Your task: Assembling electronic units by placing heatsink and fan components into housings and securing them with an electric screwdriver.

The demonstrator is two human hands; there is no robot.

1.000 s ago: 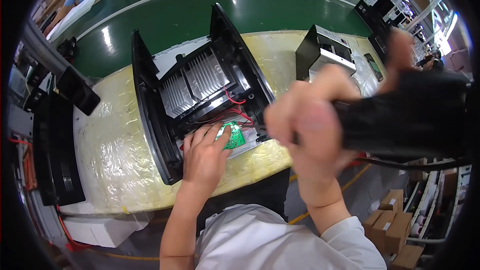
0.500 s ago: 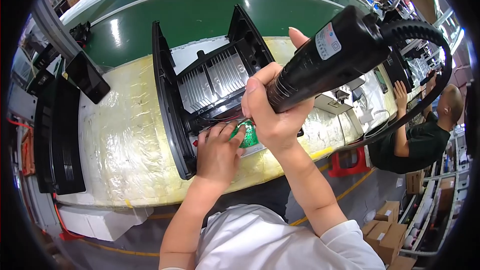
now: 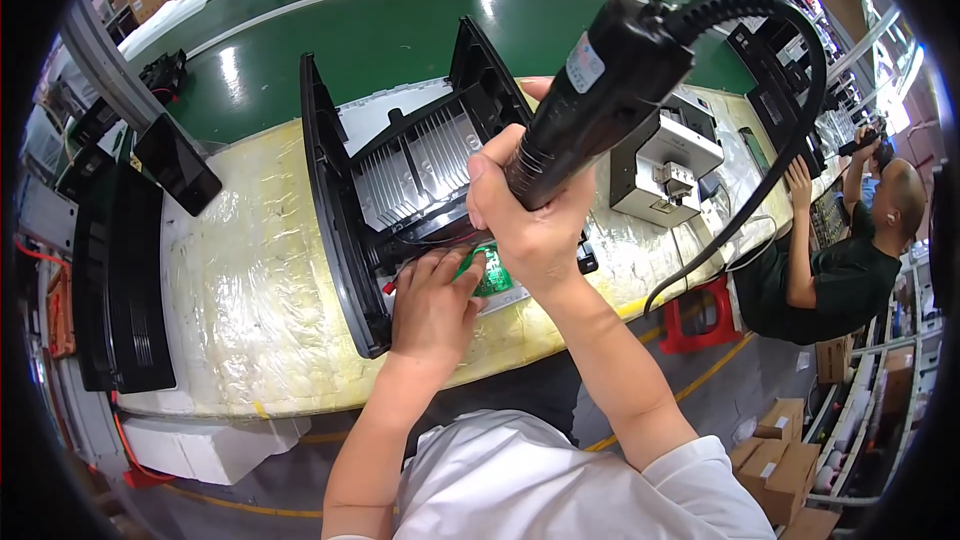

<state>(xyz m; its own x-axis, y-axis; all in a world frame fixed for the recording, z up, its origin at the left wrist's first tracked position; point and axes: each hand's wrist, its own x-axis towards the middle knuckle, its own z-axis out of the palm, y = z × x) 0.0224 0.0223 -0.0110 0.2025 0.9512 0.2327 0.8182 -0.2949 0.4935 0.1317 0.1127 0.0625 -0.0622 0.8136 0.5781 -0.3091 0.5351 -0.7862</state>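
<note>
My right hand is wrapped around a black electric screwdriver, whose ribbed cable runs off its upper end. The tool's tip is hidden behind the hand. My left hand has its fingers bent over a green circuit board, holding it at the near end of a black plastic housing. Part of the board is covered by those fingers. Inside the housing lies a silver finned heat sink, with thin wires between it and the board.
On the left stand a black panel and a dark-screened device. A metal box sits right of the housing. Farther right, a co-worker works at the same yellowish padded table. A green surface stretches behind.
My right hand and the screwdriver have shifted left, the tool now more upright, uncovering more of the metal box. My left hand stays at the board.
</note>
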